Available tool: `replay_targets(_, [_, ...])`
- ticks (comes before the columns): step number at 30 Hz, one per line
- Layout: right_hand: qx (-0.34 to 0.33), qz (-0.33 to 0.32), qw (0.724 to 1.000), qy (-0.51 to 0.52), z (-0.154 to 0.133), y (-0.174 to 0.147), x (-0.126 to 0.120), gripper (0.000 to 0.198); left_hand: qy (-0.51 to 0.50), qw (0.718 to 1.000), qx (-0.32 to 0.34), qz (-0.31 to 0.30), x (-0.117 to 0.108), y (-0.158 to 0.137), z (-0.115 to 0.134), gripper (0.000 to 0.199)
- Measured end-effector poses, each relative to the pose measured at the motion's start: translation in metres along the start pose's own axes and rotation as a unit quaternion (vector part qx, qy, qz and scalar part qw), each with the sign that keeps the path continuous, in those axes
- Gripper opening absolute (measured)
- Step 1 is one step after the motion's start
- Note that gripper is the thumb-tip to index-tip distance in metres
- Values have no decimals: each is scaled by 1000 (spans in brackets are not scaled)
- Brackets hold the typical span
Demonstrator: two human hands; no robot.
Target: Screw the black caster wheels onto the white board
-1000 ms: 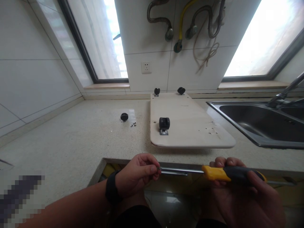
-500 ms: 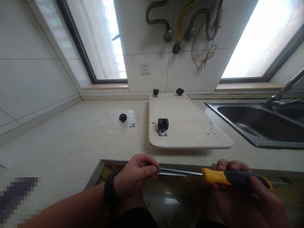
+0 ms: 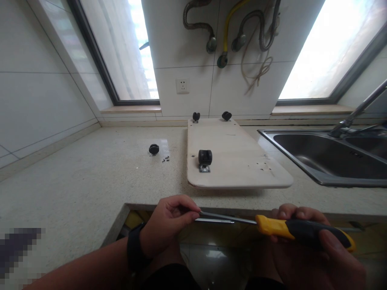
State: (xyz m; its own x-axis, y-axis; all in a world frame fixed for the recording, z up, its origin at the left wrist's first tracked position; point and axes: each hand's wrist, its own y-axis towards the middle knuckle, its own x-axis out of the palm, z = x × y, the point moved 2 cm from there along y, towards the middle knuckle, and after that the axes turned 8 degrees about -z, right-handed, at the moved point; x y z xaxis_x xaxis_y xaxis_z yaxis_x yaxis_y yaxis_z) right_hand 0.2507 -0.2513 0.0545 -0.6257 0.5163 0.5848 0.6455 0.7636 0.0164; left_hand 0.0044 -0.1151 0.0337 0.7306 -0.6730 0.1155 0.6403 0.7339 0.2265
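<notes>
My right hand [image 3: 338,262] is wrapped round the yellow and black handle of a screwdriver [image 3: 275,226], whose shaft points left. At its tip, my left hand [image 3: 172,219] is closed in a pinch; whatever sits between the fingertips is too small to name. Beyond both hands lies a pale board [image 3: 223,141] with rounded corners. A black caster [image 3: 205,158] on a metal plate stands at its near left corner, and two more casters, one left [image 3: 196,116] and one right [image 3: 226,116], stand at its far end. Several holes mark its near right corner.
Left of the board, a loose caster [image 3: 154,149] and several small screws [image 3: 165,159] lie on the speckled countertop [image 3: 90,173]. A steel sink [image 3: 317,157] is at the right. Below my hands is an opening under the counter edge [image 3: 242,211]. Hoses [image 3: 198,25] hang on the wall.
The view has shifted slightly. Both hands keep their hold, with the screwdriver still pointing at the left fingertips. The board, casters and screws stay where they were.
</notes>
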Motion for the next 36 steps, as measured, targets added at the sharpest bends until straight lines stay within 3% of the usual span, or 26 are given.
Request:
replay_targets(6, [-29,-37,999,-6,2,-2,3,45,101,992,68,14,-1,-4,2,11])
replay_targets(12, [-9,-28,999,11,9,0,-2,45,41,998,-14,41,0,-4,0,14])
replay_targets(17, [5,-18,999,27,16,1,-5,43,6,998,-56,28,0,-2,-1,17])
replay_targets(36, [-2,-38,998,47,21,2,-8,33,57,997,-60,6,0,-2,5,19])
